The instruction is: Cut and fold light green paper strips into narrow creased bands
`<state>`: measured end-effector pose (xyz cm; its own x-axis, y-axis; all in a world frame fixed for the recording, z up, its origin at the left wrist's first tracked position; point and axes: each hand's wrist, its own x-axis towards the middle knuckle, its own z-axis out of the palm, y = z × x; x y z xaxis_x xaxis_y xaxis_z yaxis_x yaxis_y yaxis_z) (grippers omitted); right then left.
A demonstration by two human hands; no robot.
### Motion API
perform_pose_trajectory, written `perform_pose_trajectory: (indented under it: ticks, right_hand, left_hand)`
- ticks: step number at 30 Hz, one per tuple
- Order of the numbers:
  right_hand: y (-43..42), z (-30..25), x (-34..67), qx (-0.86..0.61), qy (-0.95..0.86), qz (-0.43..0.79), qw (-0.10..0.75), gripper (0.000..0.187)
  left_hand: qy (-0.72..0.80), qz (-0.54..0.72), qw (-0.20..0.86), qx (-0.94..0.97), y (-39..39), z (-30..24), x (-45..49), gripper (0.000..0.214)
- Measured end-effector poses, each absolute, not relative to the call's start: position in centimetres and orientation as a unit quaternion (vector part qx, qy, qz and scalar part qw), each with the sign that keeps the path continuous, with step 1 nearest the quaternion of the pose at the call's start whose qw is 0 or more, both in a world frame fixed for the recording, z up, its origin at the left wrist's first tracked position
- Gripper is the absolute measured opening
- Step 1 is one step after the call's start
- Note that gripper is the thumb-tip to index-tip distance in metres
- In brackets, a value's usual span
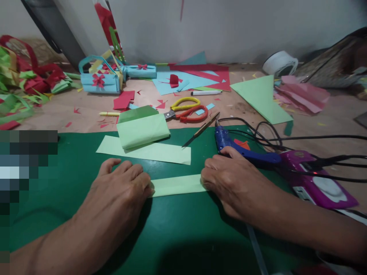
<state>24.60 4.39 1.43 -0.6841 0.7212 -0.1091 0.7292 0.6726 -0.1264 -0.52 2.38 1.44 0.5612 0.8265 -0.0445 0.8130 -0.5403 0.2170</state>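
A narrow light-green paper strip point(177, 186) lies across the green mat, with a lengthwise crease along it. My left hand point(123, 191) is closed on its left end, fingers curled down against the mat. At the right end my right hand point(229, 179) grips the strip the same way; both fingertips are partly hidden. Just beyond lies a wider light-green paper piece point(160, 152), flat on the mat. Partly over it rests a folded light-green paper pouch point(143, 131) with its flap raised.
Beyond my right hand lie a blue glue gun point(243, 151), a purple power strip point(318, 179) and black cables. A craft knife point(200, 130) and scissors point(189, 110) sit past the strip. Blue paper bags point(100, 83) and a green paper sheet point(263, 97) are farther back.
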Motion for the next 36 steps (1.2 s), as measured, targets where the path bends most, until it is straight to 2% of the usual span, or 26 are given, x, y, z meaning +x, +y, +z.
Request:
perform_pose_trajectory:
  ticks: [12, 21, 27, 36]
  right_hand:
    - [4.3, 2.4, 24.2, 0.390, 0.918, -0.070, 0.037, 0.018]
    - [3.9, 2.0, 24.5, 0.376, 0.926, 0.005, 0.024, 0.013]
    - [4.1, 2.0, 24.5, 0.380, 0.924, -0.015, 0.045, 0.014]
    - [4.1, 1.6, 24.3, 0.377, 0.926, 0.009, 0.017, 0.013]
  left_hand:
    - [0.468, 0.033, 0.099, 0.878, 2.3, 1.6, -0.5, 0.026]
    - [0.460, 0.031, 0.076, 0.884, 2.4, 2.1, -0.2, 0.025]
    - [0.462, 0.033, 0.049, 0.885, 2.4, 1.4, -0.5, 0.026]
    - [0.475, 0.041, 0.108, 0.873, 2.7, 1.2, -0.7, 0.027]
